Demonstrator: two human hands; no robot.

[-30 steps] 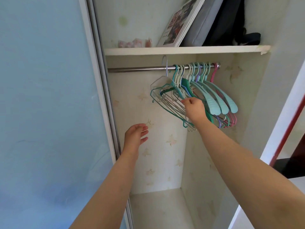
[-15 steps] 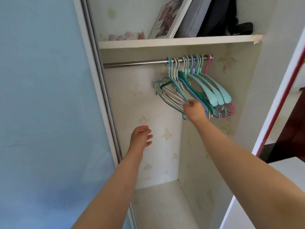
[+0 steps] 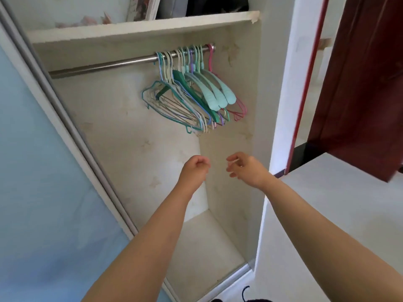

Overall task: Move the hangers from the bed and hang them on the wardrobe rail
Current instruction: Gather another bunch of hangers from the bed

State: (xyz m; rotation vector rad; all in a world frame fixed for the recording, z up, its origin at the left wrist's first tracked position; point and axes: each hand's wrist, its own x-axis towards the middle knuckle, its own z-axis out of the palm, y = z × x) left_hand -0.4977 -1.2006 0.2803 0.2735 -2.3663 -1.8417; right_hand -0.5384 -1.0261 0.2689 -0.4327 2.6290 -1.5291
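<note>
hangers (image 3: pixel 194 99) bunched on rail (image 3: pixel 104 66), both hands below (empty)

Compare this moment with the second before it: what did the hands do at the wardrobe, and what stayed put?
The right hand let go of the hangers and dropped away, now empty with fingers loosely curled. The left hand curled into a loose fist, holding nothing, and sits close beside the right. The hangers stayed bunched at the right end of the rail.
</note>
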